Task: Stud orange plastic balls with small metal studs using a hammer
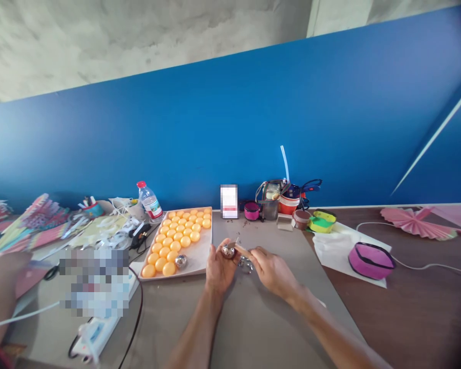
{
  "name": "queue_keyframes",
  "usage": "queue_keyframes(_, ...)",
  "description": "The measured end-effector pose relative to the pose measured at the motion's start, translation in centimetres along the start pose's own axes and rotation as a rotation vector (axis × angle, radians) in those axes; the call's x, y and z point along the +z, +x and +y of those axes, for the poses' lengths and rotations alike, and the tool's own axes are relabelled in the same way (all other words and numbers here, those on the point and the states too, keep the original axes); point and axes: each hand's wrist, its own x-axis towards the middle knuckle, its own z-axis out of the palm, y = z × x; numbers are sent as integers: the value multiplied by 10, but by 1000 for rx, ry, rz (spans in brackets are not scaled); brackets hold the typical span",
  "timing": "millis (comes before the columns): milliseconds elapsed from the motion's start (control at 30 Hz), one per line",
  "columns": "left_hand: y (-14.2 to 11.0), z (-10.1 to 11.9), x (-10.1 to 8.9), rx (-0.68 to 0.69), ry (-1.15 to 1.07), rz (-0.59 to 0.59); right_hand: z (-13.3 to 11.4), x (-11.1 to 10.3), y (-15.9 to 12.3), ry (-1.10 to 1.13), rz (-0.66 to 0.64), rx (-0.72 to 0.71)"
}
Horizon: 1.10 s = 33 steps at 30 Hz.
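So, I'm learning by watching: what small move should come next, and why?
Probably turn the silver ball slightly in the left hand: the right hand has the brown tool at or very near its surface, so turning would present another patch.

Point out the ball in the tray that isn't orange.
The silver ball near the front edge of the tray; the other balls there are orange.

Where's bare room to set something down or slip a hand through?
Bare gray mat lies between the black cable and left forearm; brown tabletop is open nearer than the larger magenta case. The tray has room right of its silver ball. It's crowded around the power strip and orange-red cup.
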Motion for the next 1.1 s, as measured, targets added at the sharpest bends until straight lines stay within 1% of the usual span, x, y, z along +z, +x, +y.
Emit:
queue_keyframes(100, 0, 0, 2, 44, -10, 5, 0, 0, 0, 65, 54, -15)
queue_keyframes(167, 0, 0, 3, 38, 8, 31, 0, 1, 0, 31, 28, 21)
queue_keyframes(233, -1, 1, 4, 21, 25, 53, 0, 3, 1, -23, -34, 69)
queue_keyframes(300, -1, 1, 4, 22, 19, 54, 2, 4, 2, -27, -37, 77)
queue_keyframes(400, -1, 2, 5, 24, 6, 56, 9, 4, 2, -18, 63, 87)
queue_keyframes(467, 0, 2, 4, 12, 9, 66, 16, 4, 1, -54, 117, 116)
queue_keyframes(567, 1, 1, 2, 6, 25, 82, 30, 7, 1, -154, 142, 178)
queue_keyframes(667, 0, 1, 1, 20, 56, 81, 46, 14, 3, -268, 92, 271)
queue_keyframes(800, -4, 2, 5, 24, 123, 31, 64, 22, 4, -352, -10, 390)
queue_keyframes(933, -9, 1, 10, 2, 207, -30, 73, 27, 5, -390, -78, 425)
queue_keyframes(1100, -12, -2, 15, 6, 286, -26, 71, 31, 5, -408, -81, 431)
